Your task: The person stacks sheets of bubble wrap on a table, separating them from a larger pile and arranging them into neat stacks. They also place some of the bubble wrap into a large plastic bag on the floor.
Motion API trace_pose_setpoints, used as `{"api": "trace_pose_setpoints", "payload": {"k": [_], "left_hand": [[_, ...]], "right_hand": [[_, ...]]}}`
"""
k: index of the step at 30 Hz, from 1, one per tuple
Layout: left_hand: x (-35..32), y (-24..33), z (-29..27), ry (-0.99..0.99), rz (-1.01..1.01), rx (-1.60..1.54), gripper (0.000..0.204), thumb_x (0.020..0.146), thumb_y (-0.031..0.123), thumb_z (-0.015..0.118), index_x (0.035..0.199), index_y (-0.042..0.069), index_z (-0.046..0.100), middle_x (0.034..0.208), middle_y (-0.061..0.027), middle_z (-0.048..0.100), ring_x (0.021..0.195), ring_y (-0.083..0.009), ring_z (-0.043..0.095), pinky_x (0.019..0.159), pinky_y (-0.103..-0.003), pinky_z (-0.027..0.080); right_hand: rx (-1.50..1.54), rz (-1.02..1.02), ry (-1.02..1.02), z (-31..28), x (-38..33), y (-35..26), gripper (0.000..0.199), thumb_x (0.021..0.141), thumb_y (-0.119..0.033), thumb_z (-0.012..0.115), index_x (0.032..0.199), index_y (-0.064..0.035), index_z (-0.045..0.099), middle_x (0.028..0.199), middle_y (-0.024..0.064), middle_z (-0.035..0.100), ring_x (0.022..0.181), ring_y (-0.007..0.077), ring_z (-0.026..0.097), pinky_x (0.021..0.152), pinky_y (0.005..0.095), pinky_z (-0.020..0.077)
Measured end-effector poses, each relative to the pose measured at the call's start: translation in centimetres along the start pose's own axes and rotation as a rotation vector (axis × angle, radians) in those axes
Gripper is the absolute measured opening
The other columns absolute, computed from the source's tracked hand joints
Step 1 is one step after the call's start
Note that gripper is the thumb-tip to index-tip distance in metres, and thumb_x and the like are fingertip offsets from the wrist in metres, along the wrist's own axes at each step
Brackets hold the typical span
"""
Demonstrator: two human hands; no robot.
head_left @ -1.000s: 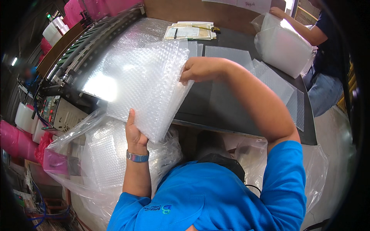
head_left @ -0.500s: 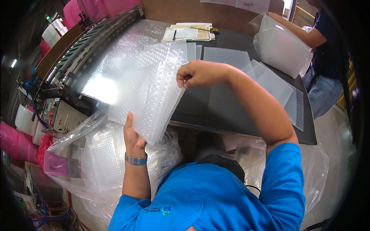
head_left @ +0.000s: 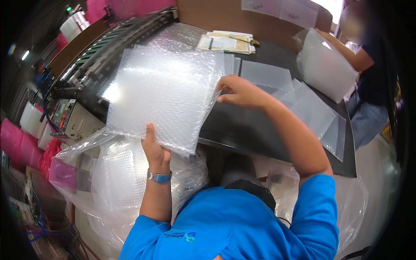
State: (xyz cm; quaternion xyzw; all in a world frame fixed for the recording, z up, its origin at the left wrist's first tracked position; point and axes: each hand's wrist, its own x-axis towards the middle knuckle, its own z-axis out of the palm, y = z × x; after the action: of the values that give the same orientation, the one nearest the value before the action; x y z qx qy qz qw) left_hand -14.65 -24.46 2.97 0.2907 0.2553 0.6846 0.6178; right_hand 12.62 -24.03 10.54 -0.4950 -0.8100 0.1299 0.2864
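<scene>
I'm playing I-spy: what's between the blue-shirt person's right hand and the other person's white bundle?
Clear sheets lie there on the dark table, in the head view.

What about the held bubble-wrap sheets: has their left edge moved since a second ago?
Yes. The left edge of the bubble-wrap sheets has swung leftward, closer to the control box.

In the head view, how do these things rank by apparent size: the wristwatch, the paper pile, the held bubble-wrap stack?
Largest to smallest:
1. Bubble-wrap stack
2. Paper pile
3. Wristwatch
</scene>
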Motion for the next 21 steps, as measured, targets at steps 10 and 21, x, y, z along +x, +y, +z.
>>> {"api": "trace_pose_setpoints", "payload": {"k": [10,21], "left_hand": [[1.1,-1.6,-4.2,-0.092,0.811,0.905,0.052,0.079,0.008,0.064,0.12,-0.003,0.034,0.109,-0.0143,0.046,0.1,-0.0223,0.047,0.087,-0.033,0.039],[0.8,-2.6,-4.9,-0.152,0.936,1.128,0.058,0.071,0.006,0.07,0.117,-0.002,0.034,0.107,-0.0165,0.046,0.096,-0.0276,0.05,0.081,-0.035,0.041]], "right_hand": [[0.222,0.181,0.289,0.0,-1.0,-0.7,0.04,0.078,-0.024,0.063,0.11,-0.0071,0.048,0.098,0.0121,0.051,0.088,0.0216,0.05,0.077,0.033,0.0429],[0.285,0.153,0.352,-1.0,-0.5,-3.0,0.041,0.078,-0.024,0.062,0.112,-0.008,0.047,0.099,0.0113,0.05,0.09,0.021,0.049,0.08,0.0329,0.0415]]}}
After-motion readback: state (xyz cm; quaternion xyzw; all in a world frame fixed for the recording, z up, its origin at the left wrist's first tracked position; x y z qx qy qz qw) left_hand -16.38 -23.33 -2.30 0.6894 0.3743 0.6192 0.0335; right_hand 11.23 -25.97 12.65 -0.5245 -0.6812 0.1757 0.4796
